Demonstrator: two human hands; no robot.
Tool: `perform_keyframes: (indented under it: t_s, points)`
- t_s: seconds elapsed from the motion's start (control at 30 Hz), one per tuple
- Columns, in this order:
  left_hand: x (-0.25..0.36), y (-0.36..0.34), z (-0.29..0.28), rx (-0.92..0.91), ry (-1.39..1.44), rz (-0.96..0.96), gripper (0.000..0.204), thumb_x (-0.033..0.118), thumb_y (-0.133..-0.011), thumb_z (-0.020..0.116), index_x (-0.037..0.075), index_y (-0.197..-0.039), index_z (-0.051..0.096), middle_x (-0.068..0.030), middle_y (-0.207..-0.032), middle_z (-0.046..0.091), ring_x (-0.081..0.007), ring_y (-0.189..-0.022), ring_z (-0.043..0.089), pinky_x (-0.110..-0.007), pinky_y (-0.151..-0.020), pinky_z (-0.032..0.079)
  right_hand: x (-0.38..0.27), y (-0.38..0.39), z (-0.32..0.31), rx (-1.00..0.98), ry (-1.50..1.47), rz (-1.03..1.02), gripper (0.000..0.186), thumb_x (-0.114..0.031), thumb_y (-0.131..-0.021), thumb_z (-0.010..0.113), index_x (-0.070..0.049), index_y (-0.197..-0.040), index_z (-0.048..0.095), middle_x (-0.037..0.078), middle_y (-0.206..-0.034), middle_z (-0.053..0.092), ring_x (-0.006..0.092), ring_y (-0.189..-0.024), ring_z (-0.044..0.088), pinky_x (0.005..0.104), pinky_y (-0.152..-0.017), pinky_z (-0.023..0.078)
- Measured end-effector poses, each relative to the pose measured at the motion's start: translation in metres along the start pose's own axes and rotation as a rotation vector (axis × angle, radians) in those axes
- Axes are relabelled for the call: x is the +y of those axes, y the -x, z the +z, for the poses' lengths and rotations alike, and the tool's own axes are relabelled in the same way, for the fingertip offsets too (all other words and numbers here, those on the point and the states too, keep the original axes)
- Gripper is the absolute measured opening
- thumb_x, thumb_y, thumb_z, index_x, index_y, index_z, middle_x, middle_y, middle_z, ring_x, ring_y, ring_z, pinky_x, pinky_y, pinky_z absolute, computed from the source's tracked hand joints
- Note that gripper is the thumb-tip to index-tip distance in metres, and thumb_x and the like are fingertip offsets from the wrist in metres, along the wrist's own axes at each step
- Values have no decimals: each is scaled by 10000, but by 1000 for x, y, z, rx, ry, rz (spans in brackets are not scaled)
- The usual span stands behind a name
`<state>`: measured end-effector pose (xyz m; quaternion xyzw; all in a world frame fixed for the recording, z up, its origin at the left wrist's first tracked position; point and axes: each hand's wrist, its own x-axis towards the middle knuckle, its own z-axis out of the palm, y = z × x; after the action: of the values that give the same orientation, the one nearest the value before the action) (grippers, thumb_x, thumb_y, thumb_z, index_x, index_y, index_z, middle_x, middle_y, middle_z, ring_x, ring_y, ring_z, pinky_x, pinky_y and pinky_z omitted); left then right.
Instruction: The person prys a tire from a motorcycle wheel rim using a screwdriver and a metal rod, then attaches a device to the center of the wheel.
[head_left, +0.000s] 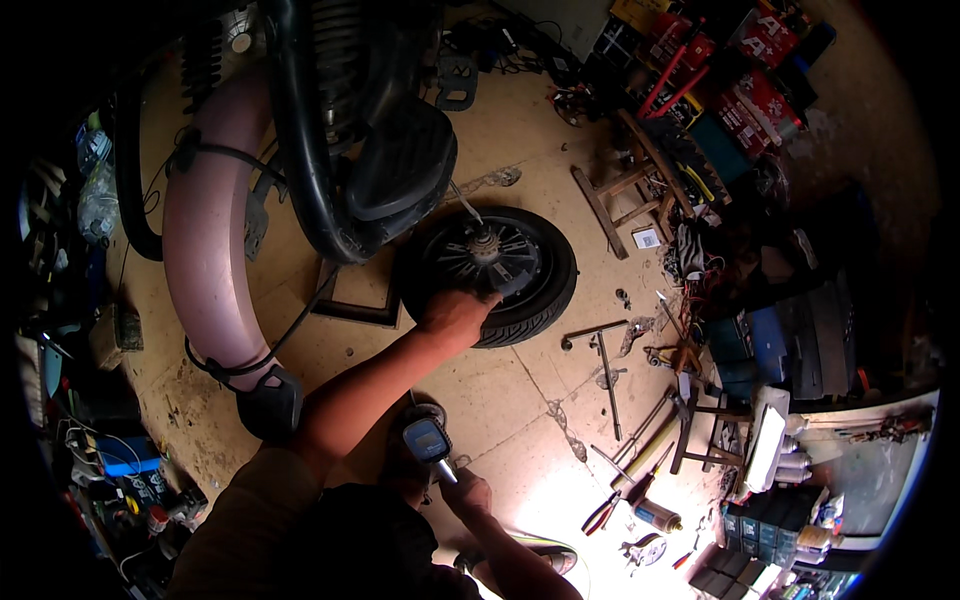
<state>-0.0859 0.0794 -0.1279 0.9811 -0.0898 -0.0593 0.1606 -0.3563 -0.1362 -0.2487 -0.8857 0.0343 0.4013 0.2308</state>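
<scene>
A black-tyred wheel [545,232] lies flat on the floor, with a metal axle [486,246] standing up from its spoked hub. My left hand [458,314] reaches over the wheel's near side and rests at the rim, its fingers closed. What they hold, if anything, is hidden; a dark patch lies just past the fingertips. Lower in the view, my right hand [467,494] grips the silver handle of a handheld digital gauge [427,440]. Its blue-framed screen faces up, close to my knees and apart from the wheel.
A scooter with a pink fender [205,250] and black frame tube [305,150] stands at the left. Right of the wheel lie a T-shaped wrench [603,365], pliers [601,514] and a spray can [657,516]. Wooden frames [635,185] and stacked boxes [755,105] line the right.
</scene>
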Motion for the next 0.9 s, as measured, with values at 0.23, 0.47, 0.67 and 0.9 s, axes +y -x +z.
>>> perform_keyframes:
  t_s: [0.23,0.47,0.67,0.9]
  points:
    - [-1,0,-1,-17,6,2,582,55,-860,604,175,-1429,629,-183,-992,738,-345,-884,729,-472,-742,569,2,-2,3,-19,-13,11,463,-549,-918,636,-122,-1055,752,224,-1022,759,428,-1029,720,534,-883,564]
    - [4,0,-6,-57,-37,-18,502,52,-918,581,148,-1408,631,-162,-1048,752,-342,-966,731,-475,-793,582,0,-3,0,-67,-4,23,495,-558,-918,618,-113,-1089,753,226,-1078,753,426,-1066,711,527,-917,558]
    - [1,1,-5,-41,-28,-7,502,56,-926,573,153,-1415,628,-160,-1077,748,-335,-989,728,-477,-804,578,-7,1,-8,-88,-18,34,479,-527,-921,612,-105,-1095,755,230,-1071,751,417,-1073,710,514,-916,556]
    - [1,0,0,-19,-23,2,491,64,-923,582,153,-1403,628,-153,-989,756,-339,-927,737,-486,-757,571,-4,-2,-5,-98,-24,43,476,-517,-919,609,-106,-1110,755,234,-1085,748,416,-1086,707,514,-932,550]
